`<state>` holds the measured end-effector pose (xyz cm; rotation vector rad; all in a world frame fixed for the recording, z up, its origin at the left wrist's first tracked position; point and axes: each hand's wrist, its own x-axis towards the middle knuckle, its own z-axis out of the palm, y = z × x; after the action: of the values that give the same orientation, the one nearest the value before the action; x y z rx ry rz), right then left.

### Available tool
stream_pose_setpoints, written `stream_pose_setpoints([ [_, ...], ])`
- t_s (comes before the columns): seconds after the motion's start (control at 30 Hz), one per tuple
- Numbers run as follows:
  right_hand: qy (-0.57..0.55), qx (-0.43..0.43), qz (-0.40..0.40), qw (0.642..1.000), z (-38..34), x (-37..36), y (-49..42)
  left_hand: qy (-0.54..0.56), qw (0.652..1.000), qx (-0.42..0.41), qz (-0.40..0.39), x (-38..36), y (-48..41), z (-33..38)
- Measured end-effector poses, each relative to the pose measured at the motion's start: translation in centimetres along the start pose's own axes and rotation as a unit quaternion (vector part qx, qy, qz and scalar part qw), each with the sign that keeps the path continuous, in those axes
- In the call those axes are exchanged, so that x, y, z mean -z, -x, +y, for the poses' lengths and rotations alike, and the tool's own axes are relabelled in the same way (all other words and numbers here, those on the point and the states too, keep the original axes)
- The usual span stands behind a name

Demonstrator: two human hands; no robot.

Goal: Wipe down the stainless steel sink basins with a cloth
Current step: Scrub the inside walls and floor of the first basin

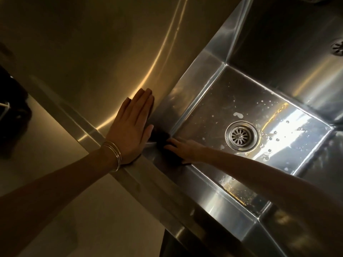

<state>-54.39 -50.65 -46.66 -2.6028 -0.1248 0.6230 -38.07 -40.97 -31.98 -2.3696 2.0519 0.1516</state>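
A stainless steel sink basin (207, 101) fills the middle right, its floor wet with droplets and foam specks around a round drain strainer (241, 135). My right hand (182, 148) reaches down into the basin and presses a dark cloth (167, 143) flat against the left wall near the bottom corner. My left hand (132, 127), with thin bangles on the wrist, lies flat and open on the steel drainboard (83, 52) right at the basin's rim, fingers together.
A second basin (289, 43) lies beyond the dividing wall at the upper right, with its own drain (337, 47) at the frame edge. The counter's front edge (89, 134) runs diagonally; a pale floor (65, 182) and a dark object (13, 115) lie below left.
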Motion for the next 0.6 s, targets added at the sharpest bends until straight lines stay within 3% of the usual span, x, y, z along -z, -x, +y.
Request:
stream_pose_setpoints([
  [0.1,0.085,0.008,-0.002,0.996,-0.7,1.0,0.1,0.009,1.0,0.002,0.003,0.2,0.0,0.1],
  [0.27,0.088,0.137,0.237,0.958,-2.9,2.0,7.8,0.021,1.0,0.007,-0.01,0.8,0.1,0.5],
  [0.37,0.114,0.109,0.282,0.946,-4.2,0.2,8.9,0.019,1.0,0.007,-0.015,0.8,0.2,0.5],
  [0.43,0.114,0.057,0.222,0.967,-3.8,0.2,6.8,0.019,1.0,0.009,-0.014,0.7,0.2,0.4],
  [0.57,0.126,-0.006,-0.058,0.99,-1.6,0.5,2.6,0.022,1.0,0.007,-0.012,0.8,0.2,0.3],
  [0.6,0.117,0.001,-0.075,0.99,-1.3,0.6,2.5,0.022,1.0,0.007,-0.013,0.8,0.2,0.3],
])
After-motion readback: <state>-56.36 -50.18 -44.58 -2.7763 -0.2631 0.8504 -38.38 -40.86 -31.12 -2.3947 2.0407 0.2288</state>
